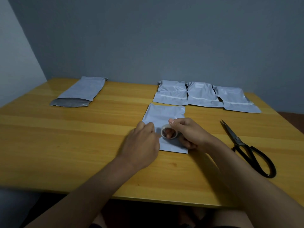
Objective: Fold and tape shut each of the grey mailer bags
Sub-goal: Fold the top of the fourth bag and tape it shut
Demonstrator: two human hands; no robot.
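Head view: a yellow wooden surface stands against a grey-blue wall. In the middle of it lies a folded grey mailer bag, flat, its near part hidden under both hands. The right hand grips a small roll of clear tape above the bag, fingers curled through and round the ring, thumb stretched along its top. The left hand is just beside the roll on its left, fingers bent and pinched together at the roll's edge; whether a tape end sits between them is too small to tell.

Along the far side, right of centre, three taped mailer bags lie in a row, edges touching or slightly overlapping, each with a pale strip across it. Far left, well apart from them, an unfolded mailer bag lies lengthwise with its dark open mouth toward the near side. Black scissors lie closed on the right, near the right forearm, blades pointing away.
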